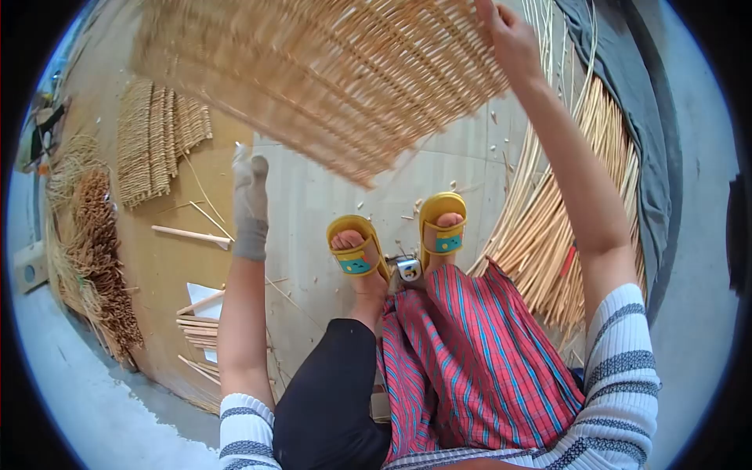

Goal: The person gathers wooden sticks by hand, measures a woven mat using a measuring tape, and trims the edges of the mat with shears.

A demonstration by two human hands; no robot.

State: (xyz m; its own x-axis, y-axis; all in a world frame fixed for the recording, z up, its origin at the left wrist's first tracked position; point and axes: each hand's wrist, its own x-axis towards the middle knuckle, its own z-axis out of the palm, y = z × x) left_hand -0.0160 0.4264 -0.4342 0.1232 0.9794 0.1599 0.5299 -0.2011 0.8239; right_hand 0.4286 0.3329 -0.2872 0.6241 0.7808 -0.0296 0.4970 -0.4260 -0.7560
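Note:
My right hand (513, 39) is closed on the right edge of a woven straw mat (376, 70). The mat is raised and tilted across the top of the view, with its left part blurred by motion. My left hand (251, 192), in a grey glove, is seen edge-on below the mat, apart from it. Its fingers point forward, stretched out, and I see nothing held in them. Left of this hand, a pale wooden stick (190, 236) lies on a tan board (176, 262).
Smaller woven pieces (149, 141) lie at the upper left, beside brown straw bundles (98, 227). Short sticks (200, 333) rest on a white sheet. At right, long reeds (568, 235) spread beside a grey cloth (627, 117). My feet in yellow sandals (356, 266) stand among scraps.

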